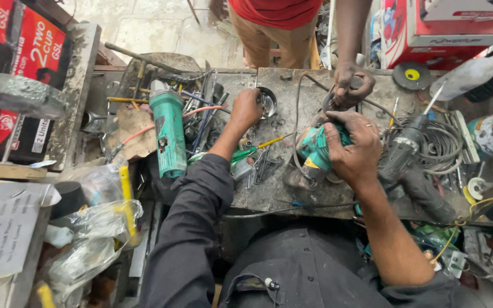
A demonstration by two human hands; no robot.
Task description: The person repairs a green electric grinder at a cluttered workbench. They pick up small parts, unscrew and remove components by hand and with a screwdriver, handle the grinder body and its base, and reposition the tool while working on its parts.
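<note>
A teal angle grinder (315, 149) lies on the grey bench (269, 188), near its middle, clasped from above by the right hand (354, 149). The left hand (246, 108) is curled into a small metal bowl (267, 101) further back. Across the bench, another person's hand (351, 84) grips the grinder's cable (300, 100). A second green grinder (168, 134) lies to the left among tools.

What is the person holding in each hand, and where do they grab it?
The right hand grips a green power tool around its body. The left hand reaches into a small metal tin; whether it holds anything cannot be told.
</note>
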